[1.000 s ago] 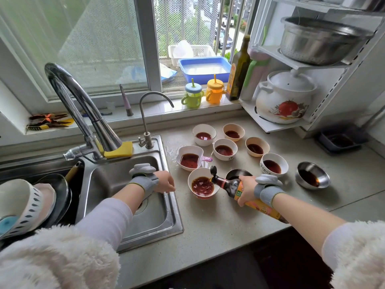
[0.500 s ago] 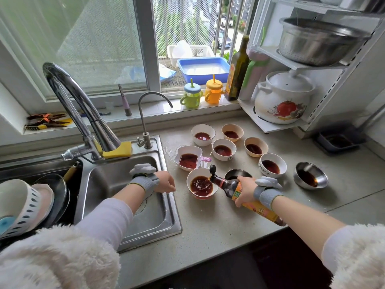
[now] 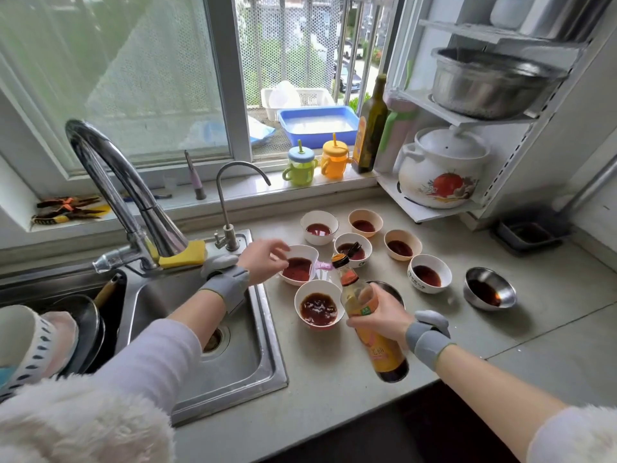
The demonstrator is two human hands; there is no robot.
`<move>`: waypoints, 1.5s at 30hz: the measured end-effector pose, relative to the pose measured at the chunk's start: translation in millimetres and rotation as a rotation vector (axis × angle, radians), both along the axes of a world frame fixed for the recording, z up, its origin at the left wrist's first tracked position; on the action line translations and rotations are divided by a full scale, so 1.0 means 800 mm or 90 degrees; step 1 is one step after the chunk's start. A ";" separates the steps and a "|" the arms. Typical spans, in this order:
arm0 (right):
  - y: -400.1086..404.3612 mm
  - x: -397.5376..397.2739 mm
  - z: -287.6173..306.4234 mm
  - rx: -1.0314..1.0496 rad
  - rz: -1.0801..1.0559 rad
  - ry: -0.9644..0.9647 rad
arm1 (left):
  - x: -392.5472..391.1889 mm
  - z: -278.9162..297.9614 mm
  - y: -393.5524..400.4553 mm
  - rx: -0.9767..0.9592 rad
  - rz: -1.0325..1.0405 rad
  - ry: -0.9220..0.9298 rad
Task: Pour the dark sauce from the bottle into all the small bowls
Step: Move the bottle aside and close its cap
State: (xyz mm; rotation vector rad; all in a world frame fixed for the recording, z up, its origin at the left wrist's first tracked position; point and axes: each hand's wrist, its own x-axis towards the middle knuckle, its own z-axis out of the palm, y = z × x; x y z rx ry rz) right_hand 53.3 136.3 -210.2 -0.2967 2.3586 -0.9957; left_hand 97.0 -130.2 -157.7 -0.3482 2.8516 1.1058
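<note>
My right hand (image 3: 379, 315) grips the sauce bottle (image 3: 367, 315), now nearly upright with its flip cap open above the counter. Several small bowls holding dark sauce stand on the counter: a white bowl (image 3: 319, 309) just left of the bottle, a square-ish white bowl (image 3: 300, 264), and others behind, among them a beige bowl (image 3: 402, 243) and a steel bowl (image 3: 489, 290) at the right. A second steel bowl (image 3: 387, 289) is mostly hidden behind my right hand. My left hand (image 3: 263, 262) hovers with fingers spread at the left rim of the square-ish bowl.
A steel sink (image 3: 233, 345) with a tall faucet (image 3: 110, 182) lies to the left, dishes stacked at its far left. A shelf rack (image 3: 467, 118) with a white pot and a metal basin stands at the back right. Cups and an oil bottle (image 3: 370, 128) sit on the windowsill.
The bottle has been raised from its tilted pouring pose over the near white bowl to nearly upright. My left hand left the sink edge and moved up to the square-ish bowl.
</note>
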 end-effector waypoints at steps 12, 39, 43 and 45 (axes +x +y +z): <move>-0.005 0.004 0.037 -0.189 0.124 -0.104 | -0.026 0.069 0.059 0.333 -0.240 -0.012; 0.018 0.035 0.020 -0.249 -0.060 -0.107 | -0.020 0.030 0.110 0.126 -0.135 0.309; 0.046 0.046 0.019 -0.253 -0.130 -0.054 | -0.043 0.052 0.133 0.287 -0.220 0.112; 0.068 0.051 0.026 -0.263 -0.181 -0.023 | -0.058 0.069 0.160 0.320 -0.278 0.001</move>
